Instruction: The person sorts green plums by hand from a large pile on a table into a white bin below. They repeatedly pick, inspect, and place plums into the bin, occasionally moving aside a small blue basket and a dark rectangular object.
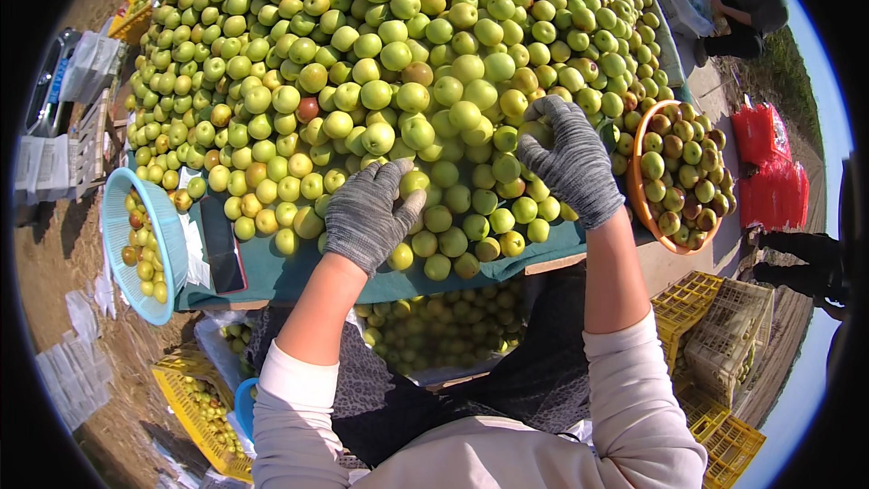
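A large heap of round green jujubes (362, 41), some blushed yellow or reddish brown, covers a table with a dark green cloth (281, 276). My left hand (367, 222), in a grey knit glove, rests at the near part of the heap. Its thumb and fingers close around a yellow-green jujube (414, 183). Farther right, my right hand (575, 163), gloved the same way, has its thumb and fingers curled around another jujube (536, 132), partly hidden by the glove. Loose jujubes lie under and around both hands.
A blue basket (172, 254) stands at left beside a dark phone (223, 244). An orange basket (636, 172) of browner jujubes sits at right. More fruit lies below the table edge. Yellow crates (688, 303), red bags (774, 190) and a person (747, 0) are farther out.
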`<state>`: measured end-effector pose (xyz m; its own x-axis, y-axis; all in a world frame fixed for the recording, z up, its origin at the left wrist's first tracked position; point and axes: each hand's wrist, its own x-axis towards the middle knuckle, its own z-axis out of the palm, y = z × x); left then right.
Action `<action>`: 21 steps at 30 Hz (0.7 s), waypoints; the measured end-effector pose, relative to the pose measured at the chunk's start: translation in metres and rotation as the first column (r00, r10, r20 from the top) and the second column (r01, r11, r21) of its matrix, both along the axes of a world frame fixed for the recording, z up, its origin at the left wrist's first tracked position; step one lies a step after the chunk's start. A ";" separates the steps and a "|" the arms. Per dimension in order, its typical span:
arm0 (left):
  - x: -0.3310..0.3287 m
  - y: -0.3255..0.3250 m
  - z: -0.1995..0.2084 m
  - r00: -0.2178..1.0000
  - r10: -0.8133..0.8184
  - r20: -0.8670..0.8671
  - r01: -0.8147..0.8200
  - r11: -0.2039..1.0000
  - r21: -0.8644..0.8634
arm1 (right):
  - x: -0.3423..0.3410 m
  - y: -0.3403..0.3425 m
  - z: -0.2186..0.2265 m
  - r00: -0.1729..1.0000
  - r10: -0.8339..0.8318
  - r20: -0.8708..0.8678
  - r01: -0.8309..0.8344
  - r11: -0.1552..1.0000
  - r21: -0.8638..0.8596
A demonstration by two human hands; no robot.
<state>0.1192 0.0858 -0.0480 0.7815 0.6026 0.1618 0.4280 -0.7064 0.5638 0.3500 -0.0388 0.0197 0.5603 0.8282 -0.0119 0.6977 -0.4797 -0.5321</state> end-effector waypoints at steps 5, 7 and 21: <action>0.004 -0.001 0.006 0.989 -0.010 0.145 0.013 1.000 -0.024 | 0.024 -0.014 -0.011 0.900 0.012 0.437 0.141 0.939 -0.315; 0.005 -0.004 0.008 0.978 -0.032 0.208 0.034 0.999 -0.005 | 0.022 -0.010 -0.027 0.867 0.057 0.495 0.106 0.950 -0.295; 0.010 -0.018 0.013 0.917 -0.012 0.398 0.111 0.968 -0.227 | 0.032 -0.007 -0.027 0.210 0.077 -0.975 0.356 0.922 0.150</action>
